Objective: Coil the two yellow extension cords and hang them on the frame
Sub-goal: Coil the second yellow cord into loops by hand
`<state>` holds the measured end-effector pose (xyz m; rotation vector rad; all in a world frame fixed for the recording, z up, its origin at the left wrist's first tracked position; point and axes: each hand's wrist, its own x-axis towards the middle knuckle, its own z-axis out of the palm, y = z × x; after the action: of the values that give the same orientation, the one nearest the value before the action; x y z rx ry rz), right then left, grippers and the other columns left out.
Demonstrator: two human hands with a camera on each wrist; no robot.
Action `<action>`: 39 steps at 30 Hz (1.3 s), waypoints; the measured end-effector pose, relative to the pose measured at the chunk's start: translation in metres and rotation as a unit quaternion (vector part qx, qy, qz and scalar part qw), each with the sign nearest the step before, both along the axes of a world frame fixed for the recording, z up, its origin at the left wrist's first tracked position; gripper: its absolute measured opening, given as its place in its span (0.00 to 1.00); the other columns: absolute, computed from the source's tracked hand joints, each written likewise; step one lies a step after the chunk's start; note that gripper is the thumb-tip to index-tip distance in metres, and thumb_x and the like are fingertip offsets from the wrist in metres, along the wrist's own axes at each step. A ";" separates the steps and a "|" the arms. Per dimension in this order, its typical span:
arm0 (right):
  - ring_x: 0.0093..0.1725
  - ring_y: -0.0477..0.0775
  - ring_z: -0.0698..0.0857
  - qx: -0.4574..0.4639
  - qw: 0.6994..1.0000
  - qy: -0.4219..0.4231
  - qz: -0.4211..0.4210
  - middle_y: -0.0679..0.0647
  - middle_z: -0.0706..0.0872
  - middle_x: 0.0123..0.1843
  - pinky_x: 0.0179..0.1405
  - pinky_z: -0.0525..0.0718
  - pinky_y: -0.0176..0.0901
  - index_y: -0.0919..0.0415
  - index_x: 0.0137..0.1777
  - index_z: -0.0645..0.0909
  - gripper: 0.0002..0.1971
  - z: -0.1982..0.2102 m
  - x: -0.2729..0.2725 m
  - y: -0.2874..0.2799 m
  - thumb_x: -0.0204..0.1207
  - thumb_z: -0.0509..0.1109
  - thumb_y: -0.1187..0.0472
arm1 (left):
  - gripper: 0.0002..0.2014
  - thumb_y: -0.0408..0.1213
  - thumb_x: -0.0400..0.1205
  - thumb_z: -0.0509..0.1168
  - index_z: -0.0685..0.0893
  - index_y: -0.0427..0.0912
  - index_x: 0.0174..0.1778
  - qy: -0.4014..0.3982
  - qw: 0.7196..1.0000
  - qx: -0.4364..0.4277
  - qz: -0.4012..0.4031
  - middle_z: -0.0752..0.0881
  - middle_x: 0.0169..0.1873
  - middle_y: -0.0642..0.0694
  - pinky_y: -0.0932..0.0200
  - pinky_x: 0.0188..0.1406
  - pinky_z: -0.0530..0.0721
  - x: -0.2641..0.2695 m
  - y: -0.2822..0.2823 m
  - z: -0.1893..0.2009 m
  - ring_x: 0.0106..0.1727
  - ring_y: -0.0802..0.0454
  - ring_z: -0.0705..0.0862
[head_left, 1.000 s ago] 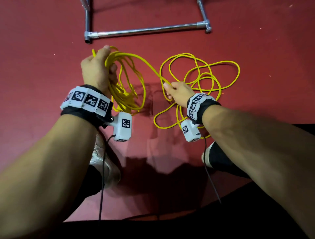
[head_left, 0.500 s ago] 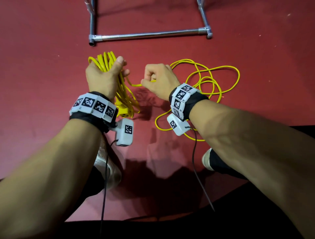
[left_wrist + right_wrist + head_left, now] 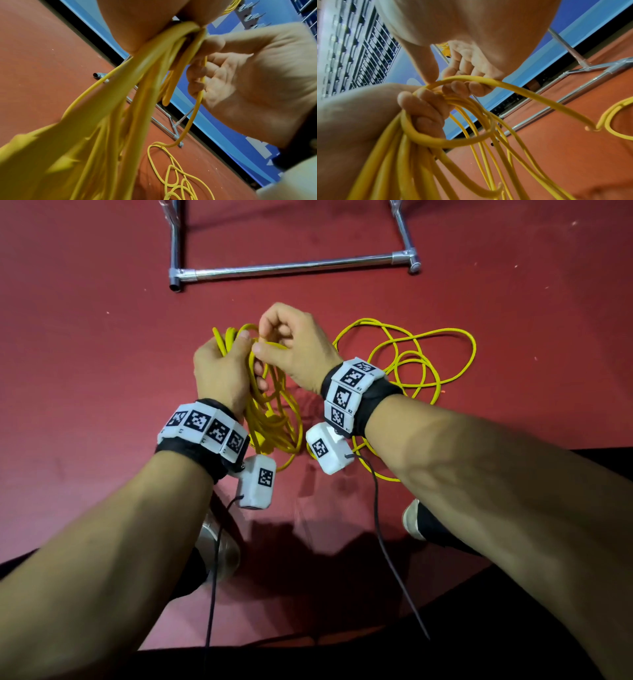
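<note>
My left hand (image 3: 222, 368) grips a bundle of coiled yellow cord loops (image 3: 274, 419) that hang down from its fist toward the red floor. My right hand (image 3: 291, 344) is pressed against the left and pinches the running strand of the same cord (image 3: 505, 83). That strand trails down to the uncoiled rest of the cord (image 3: 414, 361), which lies in loose loops on the floor to the right. In the left wrist view the right hand (image 3: 240, 70) curls round a single strand (image 3: 197, 105). The metal frame's base bar (image 3: 291, 266) lies on the floor just beyond my hands.
A red floor (image 3: 85, 354) stretches all around. The frame's side tubes (image 3: 175, 237) run away from me. My shoes (image 3: 416, 520) stand below the hands. Black sensor cables (image 3: 383, 535) dangle from both wrist cameras. A blue wall with a black skirting (image 3: 197, 108) stands behind the frame.
My right hand has travelled left with the strand, from the floor loops up against my left hand. The left hand's bundle has gained a loop and the floor pile has shrunk.
</note>
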<state>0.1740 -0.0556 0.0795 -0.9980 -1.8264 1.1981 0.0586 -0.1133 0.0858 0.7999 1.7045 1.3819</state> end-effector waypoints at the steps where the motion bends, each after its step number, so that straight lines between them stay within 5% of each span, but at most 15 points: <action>1: 0.33 0.59 0.86 -0.010 1.000 -0.012 -0.010 0.47 0.83 0.32 0.39 0.85 0.53 0.51 0.40 0.76 0.09 -0.003 0.000 0.000 0.68 0.75 0.57 | 0.14 0.38 0.85 0.63 0.80 0.42 0.33 -0.004 1.000 -0.003 0.001 0.79 0.18 0.48 0.63 0.16 0.72 0.001 -0.001 0.000 0.15 0.49 0.76; 6: 0.27 0.45 0.75 -0.028 0.996 -0.077 -0.025 0.46 0.80 0.28 0.31 0.75 0.44 0.51 0.37 0.76 0.19 -0.015 0.010 0.000 0.67 0.78 0.39 | 0.17 0.40 0.81 0.67 0.78 0.45 0.25 0.027 0.999 -0.005 0.036 0.76 0.16 0.50 0.63 0.17 0.70 -0.001 -0.002 -0.001 0.15 0.51 0.72; 9: 0.30 0.55 0.74 -0.026 0.978 -0.203 -0.033 0.55 0.76 0.27 0.33 0.74 0.49 0.59 0.33 0.73 0.30 -0.028 0.020 -0.002 0.72 0.62 0.28 | 0.16 0.40 0.80 0.68 0.78 0.45 0.25 0.027 0.998 0.011 0.049 0.76 0.16 0.50 0.62 0.17 0.70 -0.005 0.001 0.005 0.15 0.50 0.71; 11: 0.38 0.62 0.80 -0.030 0.965 -0.255 -0.049 0.58 0.82 0.33 0.43 0.79 0.52 0.62 0.37 0.77 0.36 -0.040 0.032 -0.004 0.74 0.50 0.26 | 0.17 0.39 0.81 0.68 0.78 0.45 0.25 0.022 0.997 0.017 0.068 0.75 0.15 0.50 0.63 0.16 0.68 -0.009 0.003 0.012 0.14 0.51 0.70; 13: 0.44 0.62 0.85 -0.051 0.962 -0.261 -0.063 0.54 0.88 0.37 0.53 0.81 0.51 0.58 0.39 0.81 0.32 -0.047 0.046 -0.005 0.83 0.50 0.32 | 0.17 0.38 0.81 0.68 0.77 0.45 0.26 0.009 0.996 0.023 0.084 0.74 0.15 0.51 0.63 0.16 0.67 -0.011 0.004 0.016 0.14 0.52 0.68; 16: 0.33 0.51 0.81 -0.057 0.969 -0.223 -0.090 0.47 0.80 0.26 0.40 0.74 0.44 0.56 0.34 0.80 0.25 -0.046 0.059 -0.002 0.88 0.56 0.43 | 0.16 0.38 0.82 0.67 0.77 0.45 0.27 0.005 0.997 0.019 0.068 0.74 0.14 0.51 0.64 0.15 0.68 -0.010 0.001 0.016 0.14 0.53 0.69; 20: 0.26 0.45 0.70 -0.042 0.978 -0.146 -0.144 0.44 0.73 0.19 0.33 0.67 0.45 0.63 0.29 0.78 0.23 -0.043 0.060 0.010 0.80 0.66 0.47 | 0.12 0.36 0.82 0.65 0.79 0.42 0.31 -0.008 1.000 -0.011 -0.006 0.76 0.16 0.49 0.64 0.15 0.68 -0.005 -0.004 0.010 0.14 0.50 0.72; 27: 0.22 0.43 0.66 -0.003 0.989 -0.101 -0.108 0.43 0.67 0.17 0.26 0.63 0.34 0.53 0.29 0.76 0.16 -0.032 0.051 0.013 0.72 0.76 0.50 | 0.11 0.37 0.84 0.63 0.81 0.40 0.35 -0.040 0.995 -0.064 -0.060 0.78 0.17 0.46 0.63 0.16 0.71 0.004 -0.007 0.003 0.14 0.48 0.74; 34: 0.28 0.51 0.76 0.056 0.988 -0.142 -0.027 0.49 0.78 0.23 0.34 0.73 0.40 0.59 0.34 0.79 0.15 -0.012 0.024 -0.006 0.71 0.73 0.48 | 0.15 0.39 0.86 0.62 0.82 0.41 0.33 -0.026 0.995 -0.063 -0.069 0.77 0.17 0.46 0.63 0.16 0.69 0.011 -0.007 0.001 0.15 0.49 0.71; 39: 0.25 0.46 0.69 0.053 0.991 -0.125 -0.015 0.47 0.72 0.22 0.32 0.73 0.45 0.52 0.34 0.75 0.12 -0.009 0.019 -0.008 0.74 0.71 0.50 | 0.17 0.46 0.86 0.64 0.81 0.44 0.32 -0.001 0.997 -0.050 -0.055 0.75 0.15 0.50 0.65 0.17 0.67 0.009 -0.006 0.002 0.16 0.52 0.69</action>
<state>0.1933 -0.0635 0.0704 -1.1524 -2.0373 0.9806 0.0673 -0.1197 0.0875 0.8226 1.6894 1.2138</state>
